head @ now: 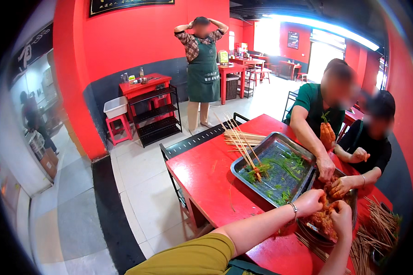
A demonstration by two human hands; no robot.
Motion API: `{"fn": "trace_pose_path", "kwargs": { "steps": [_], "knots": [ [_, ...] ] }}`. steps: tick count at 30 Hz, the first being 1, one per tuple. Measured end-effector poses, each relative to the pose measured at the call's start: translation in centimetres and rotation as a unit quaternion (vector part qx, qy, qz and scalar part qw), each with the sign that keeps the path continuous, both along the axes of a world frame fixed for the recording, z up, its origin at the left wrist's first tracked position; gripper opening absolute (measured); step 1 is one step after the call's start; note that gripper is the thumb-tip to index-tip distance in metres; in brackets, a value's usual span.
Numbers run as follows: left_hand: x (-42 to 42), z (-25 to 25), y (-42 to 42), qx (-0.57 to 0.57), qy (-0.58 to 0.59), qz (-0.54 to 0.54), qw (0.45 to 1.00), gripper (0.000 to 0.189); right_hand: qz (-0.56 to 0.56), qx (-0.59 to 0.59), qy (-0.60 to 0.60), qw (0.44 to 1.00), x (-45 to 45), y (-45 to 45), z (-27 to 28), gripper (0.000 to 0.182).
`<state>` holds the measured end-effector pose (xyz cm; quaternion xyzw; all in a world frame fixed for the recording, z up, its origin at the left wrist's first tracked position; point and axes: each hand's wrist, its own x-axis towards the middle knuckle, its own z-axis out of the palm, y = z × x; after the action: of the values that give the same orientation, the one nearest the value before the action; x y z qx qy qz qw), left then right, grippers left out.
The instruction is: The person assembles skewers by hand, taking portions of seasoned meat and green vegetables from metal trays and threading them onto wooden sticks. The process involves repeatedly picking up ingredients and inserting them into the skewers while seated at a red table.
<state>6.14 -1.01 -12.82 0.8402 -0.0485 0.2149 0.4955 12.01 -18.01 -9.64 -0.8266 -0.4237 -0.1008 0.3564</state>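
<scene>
My left hand [313,202], with a bracelet at the wrist, reaches over a metal pan [355,206] of red marinated meat [321,223]. Close beside it is my right hand [341,217], fingers bent inward. Both sets of fingertips pinch a small piece of meat [326,206] between them, partly hidden by the fingers. Left of the pan lies a large metal tray [278,165] holding green herb sprigs [290,168]. Several skewers with meat at their lower ends [258,173] lean on that tray's far left rim.
Bare wooden skewers [242,137] lie behind the tray; more bundles [375,227] are at the red table's [199,172] right. Two co-workers sit opposite; their hands [326,166] [342,187] reach into the same pan. A person in a green apron [203,72] stands beyond, near a black rack [158,117].
</scene>
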Motion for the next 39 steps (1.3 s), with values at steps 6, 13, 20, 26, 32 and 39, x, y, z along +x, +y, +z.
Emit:
{"fn": "trace_pose_path", "kwargs": {
  "steps": [6,13,20,26,32,39],
  "knots": [
    [-0.4,0.6,-0.8,-0.026,-0.066,-0.089,0.994,0.035,-0.013,0.045,0.096,0.994,-0.9,0.5,0.8,0.010],
    [0.6,-0.7,-0.8,0.003,-0.059,-0.004,0.998,0.016,0.046,0.103,0.218,0.969,-0.7,0.5,0.5,0.008],
    [0.7,-0.3,-0.8,-0.042,-0.031,0.033,0.998,0.017,0.057,0.106,0.277,0.953,-1.3,1.0,0.7,0.023],
    [0.4,-0.1,-0.6,-0.123,-0.002,-0.018,0.992,0.010,0.045,0.077,0.327,0.941,-0.5,0.4,0.6,0.013],
    [-0.5,1.0,-0.7,-0.169,0.006,-0.056,0.984,0.010,0.050,0.169,0.314,0.933,0.5,0.3,-0.3,0.008],
    [0.6,-0.3,-0.5,-0.110,0.002,-0.047,0.993,0.017,0.015,0.144,0.231,0.962,0.8,0.5,-0.4,0.008]
  ]
}}
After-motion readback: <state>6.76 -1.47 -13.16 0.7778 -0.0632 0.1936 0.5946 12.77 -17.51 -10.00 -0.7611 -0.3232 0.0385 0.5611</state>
